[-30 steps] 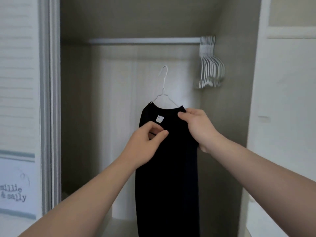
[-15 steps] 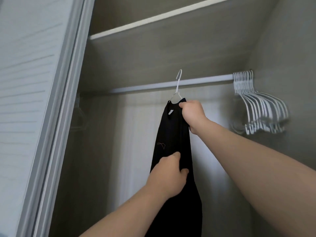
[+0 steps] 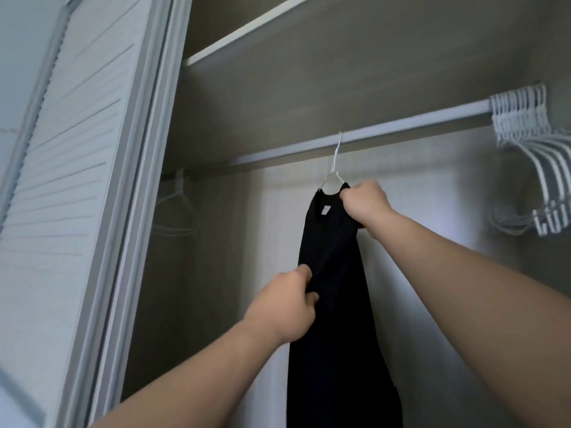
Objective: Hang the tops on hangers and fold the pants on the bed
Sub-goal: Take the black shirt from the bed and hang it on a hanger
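Black top (image 3: 336, 288) hangs on a white wire hanger (image 3: 335, 168) inside the closet, its hook up at the rod (image 3: 401, 129), though whether it sits over the rod cannot be told. The right hand (image 3: 366, 202) has its grip clenched on the top's collar just under the hook, while the left hand (image 3: 284, 307), lower down, pinches the cloth at the top's left edge. Spare hangers (image 3: 531, 149) bunch at the rod's right end, and a lone hanger (image 3: 176, 208) hangs at its left by the louvred door (image 3: 61, 180).
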